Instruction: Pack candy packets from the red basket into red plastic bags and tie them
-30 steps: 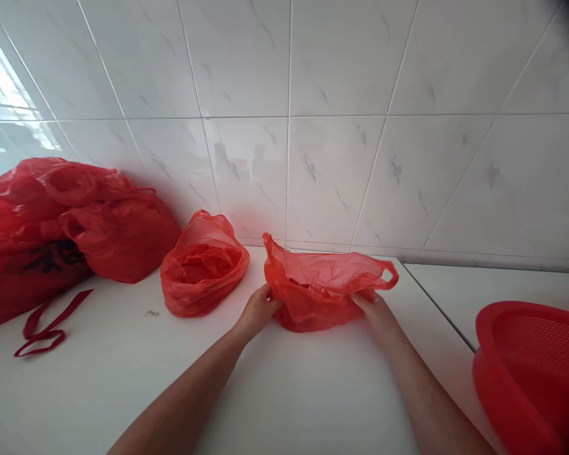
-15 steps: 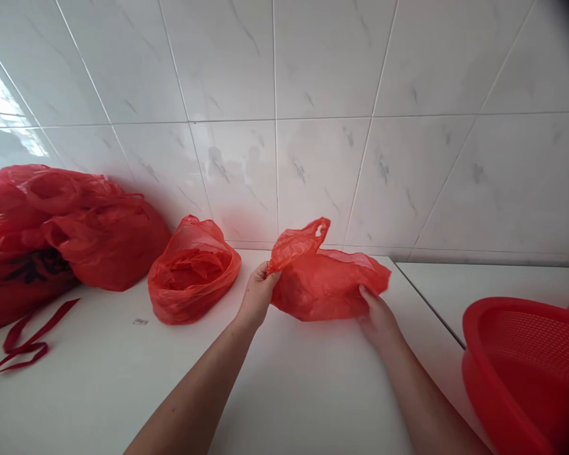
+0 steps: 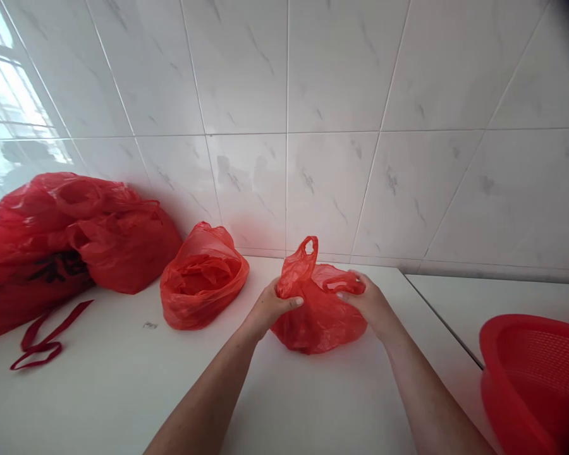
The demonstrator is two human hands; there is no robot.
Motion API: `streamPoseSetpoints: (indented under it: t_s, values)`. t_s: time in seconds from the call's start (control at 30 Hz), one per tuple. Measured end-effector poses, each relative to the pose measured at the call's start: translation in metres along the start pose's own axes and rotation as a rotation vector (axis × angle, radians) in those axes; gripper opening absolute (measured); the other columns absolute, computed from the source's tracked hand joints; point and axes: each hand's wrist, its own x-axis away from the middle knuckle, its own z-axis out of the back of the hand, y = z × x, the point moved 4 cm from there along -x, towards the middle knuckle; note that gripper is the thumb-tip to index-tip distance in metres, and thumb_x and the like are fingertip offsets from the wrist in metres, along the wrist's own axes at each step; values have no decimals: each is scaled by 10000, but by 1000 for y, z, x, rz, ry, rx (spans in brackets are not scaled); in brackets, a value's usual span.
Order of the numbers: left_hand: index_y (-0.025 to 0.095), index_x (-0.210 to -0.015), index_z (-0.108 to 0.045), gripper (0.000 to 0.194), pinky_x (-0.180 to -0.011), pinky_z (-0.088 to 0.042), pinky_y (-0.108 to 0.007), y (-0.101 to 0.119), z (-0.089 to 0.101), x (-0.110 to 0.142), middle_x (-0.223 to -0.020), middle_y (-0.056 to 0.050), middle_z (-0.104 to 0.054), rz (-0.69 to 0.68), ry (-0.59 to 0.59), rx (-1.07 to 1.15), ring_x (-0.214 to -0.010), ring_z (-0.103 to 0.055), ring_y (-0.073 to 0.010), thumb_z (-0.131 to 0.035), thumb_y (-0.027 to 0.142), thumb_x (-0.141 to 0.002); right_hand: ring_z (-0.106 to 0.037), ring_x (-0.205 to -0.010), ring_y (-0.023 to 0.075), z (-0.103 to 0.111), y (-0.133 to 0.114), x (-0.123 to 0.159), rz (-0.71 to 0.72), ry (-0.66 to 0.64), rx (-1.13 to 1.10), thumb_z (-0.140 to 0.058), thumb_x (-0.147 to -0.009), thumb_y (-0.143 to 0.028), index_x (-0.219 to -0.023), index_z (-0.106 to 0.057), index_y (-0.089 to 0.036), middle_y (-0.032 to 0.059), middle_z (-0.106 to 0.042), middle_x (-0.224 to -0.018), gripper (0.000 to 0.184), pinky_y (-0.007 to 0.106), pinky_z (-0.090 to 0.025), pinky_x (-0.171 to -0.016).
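A thin red plastic bag (image 3: 320, 322) stands crumpled on the white table, its looped handle sticking up at the back. My left hand (image 3: 271, 306) grips the bag's left upper side, thumb lying across the plastic and the other fingers hidden behind it. On the opposite side, my right hand (image 3: 367, 297) pinches the gathered right upper edge. To the left sits a second red plastic bag (image 3: 203, 297), its mouth turned up and more red plastic bunched inside it.
Large filled red bags (image 3: 128, 246) are heaped at the left against the tiled wall (image 3: 332, 189). A dark red ribbon (image 3: 42, 347) lies in front of them. At the right, a red plastic basket (image 3: 507, 366) stands near a seam in the white table (image 3: 284, 404).
The bag has come down closer to me and bunched up narrower. My right hand has moved up and inward along its edge. The camera view has shifted slightly left.
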Motion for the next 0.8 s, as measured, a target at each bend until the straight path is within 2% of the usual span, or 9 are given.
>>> streamPoseSetpoints:
  t_s: [0.1, 0.17, 0.23, 0.37, 0.47, 0.53, 0.6, 0.7, 0.8]
  values:
    - [135, -853, -643, 312, -709, -495, -320, -10, 1, -6, -854, -87, -685, 85, 78, 93, -803, -647, -235, -704, 405, -707, -633, -694, 219, -6, 2, -9, -10, 97, -7, -731, -634, -431, -888, -667, -166, 53, -679, -768, 372, 289, -484, -562]
    - [148, -844, -633, 295, -697, -498, -306, -16, 6, -10, -843, -77, -687, 55, 186, 256, -796, -650, -222, -669, 422, -741, -626, -683, 209, -3, 3, -15, -8, 198, -142, -678, -677, -514, -854, -652, -169, 46, -671, -750, 389, 285, -477, -548]
    - [163, -906, -631, 280, -736, -503, -301, -20, 9, -14, -891, -70, -690, 10, 254, 426, -853, -648, -217, -670, 392, -750, -636, -760, 210, 0, 0, -20, -3, 216, -398, -668, -686, -538, -885, -640, -189, 45, -682, -850, 403, 293, -499, -596]
    - [185, -993, -634, 270, -833, -495, -310, -24, 8, -18, -1019, -64, -678, -10, 294, 655, -974, -622, -219, -652, 346, -776, -628, -898, 183, -3, -10, -23, 14, 34, -800, -684, -711, -469, -955, -617, -248, 13, -668, -995, 336, 317, -522, -742]
    - [215, -987, -632, 229, -841, -494, -316, -34, 4, -17, -1014, -42, -678, 41, 326, 763, -963, -621, -205, -628, 347, -800, -581, -634, 96, -9, -12, -18, 19, -79, -884, -692, -722, -335, -883, -606, -253, -62, -577, -633, 200, 252, -510, -689]
    - [203, -976, -636, 243, -833, -497, -325, -43, 1, -14, -996, -53, -678, 111, 321, 790, -941, -624, -209, -616, 377, -807, -403, -439, 49, -17, -11, -13, 5, -164, -869, -670, -730, -270, -806, -594, -232, -101, -365, -460, 114, 194, -457, -556]
    - [179, -972, -638, 299, -836, -496, -339, -52, 0, -12, -991, -76, -674, 151, 297, 794, -931, -622, -221, -603, 426, -808, -241, -389, 39, -27, -10, -8, -15, -231, -763, -641, -739, -260, -762, -584, -211, -110, -240, -431, 78, 173, -367, -454]
    - [168, -977, -633, 355, -833, -490, -356, -54, 0, -8, -961, -83, -670, 88, 215, 779, -899, -622, -226, -567, 479, -819, -181, -401, 44, -41, -12, 3, 2, -303, -491, -613, -763, -336, -832, -604, -198, -107, -244, -441, 155, 186, -296, -417]
    - [179, -1046, -619, 377, -842, -480, -369, -45, -2, -2, -1000, -89, -661, 2, 64, 736, -921, -615, -237, -555, 477, -824, -232, -401, 50, -56, -17, 16, 7, -416, -272, -624, -758, -431, -1014, -596, -198, -100, -321, -450, 348, 199, -274, -427]
